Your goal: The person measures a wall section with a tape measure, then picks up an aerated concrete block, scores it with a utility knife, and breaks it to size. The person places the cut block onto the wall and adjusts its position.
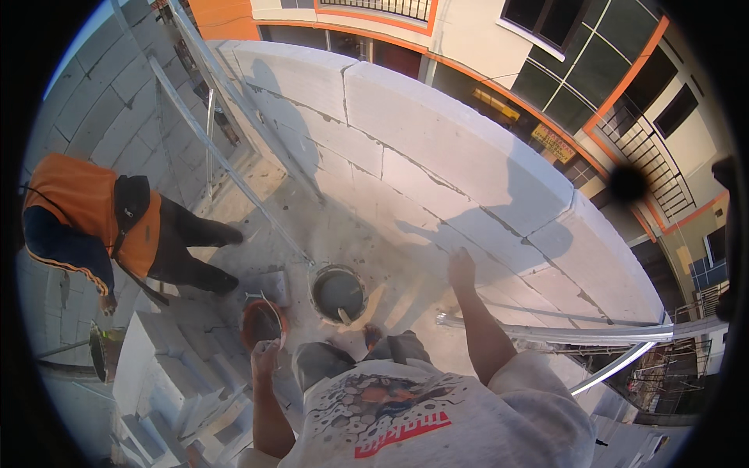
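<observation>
My left hand [265, 356] is closed in front of me, next to an orange bucket [253, 324] with a thin pale handle. In this view the fist overlaps the bucket's near edge, and what it grips, if anything, is hidden. My right hand [462, 267] reaches forward over the floor at the foot of the pale block wall [437, 156]; its fingers are foreshortened, and whether it touches the wall does not show. Between my hands, farther off, a round tub [338, 293] holds grey wet mix, with a light-coloured stick-like piece at its near edge.
At left a co-worker in an orange and dark top [94, 203] bends beside stacked pale blocks [168, 374]. Slanting metal bars [211, 144] brace the wall's left part. A metal channel [562, 334] lies at right. Beyond the wall's curved top is a drop toward buildings.
</observation>
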A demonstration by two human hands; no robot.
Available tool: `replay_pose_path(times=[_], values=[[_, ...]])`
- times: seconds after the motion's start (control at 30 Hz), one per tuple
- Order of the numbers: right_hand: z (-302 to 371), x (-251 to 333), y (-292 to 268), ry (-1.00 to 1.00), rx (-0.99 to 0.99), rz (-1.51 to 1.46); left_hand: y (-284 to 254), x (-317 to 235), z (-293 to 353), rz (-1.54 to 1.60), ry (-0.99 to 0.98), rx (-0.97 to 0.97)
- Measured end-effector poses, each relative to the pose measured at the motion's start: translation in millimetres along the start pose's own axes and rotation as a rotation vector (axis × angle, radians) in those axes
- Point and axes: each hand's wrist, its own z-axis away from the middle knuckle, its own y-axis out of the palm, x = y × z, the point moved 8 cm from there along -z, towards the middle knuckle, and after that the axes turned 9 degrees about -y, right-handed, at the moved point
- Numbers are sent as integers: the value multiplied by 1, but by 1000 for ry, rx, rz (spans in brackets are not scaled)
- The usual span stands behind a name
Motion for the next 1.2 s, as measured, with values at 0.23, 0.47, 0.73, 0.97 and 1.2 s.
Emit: replay_pose_path(times=[0.23,0.47,0.73,0.97,1.2], values=[[-95,156,-18,45,-338,-626,35,-2,-150,-650,14,172],[-136,200,0,191,-569,-651,8,-68,-303,-590,-208,390],[-158,238,12,326,-790,-597,-34,-188,-399,-707,-423,221],[-187,261,45,276,-762,-646,-40,-171,-469,-767,-425,356],[-221,312,84,135,-727,-532,-28,-124,-471,-835,-454,646]])
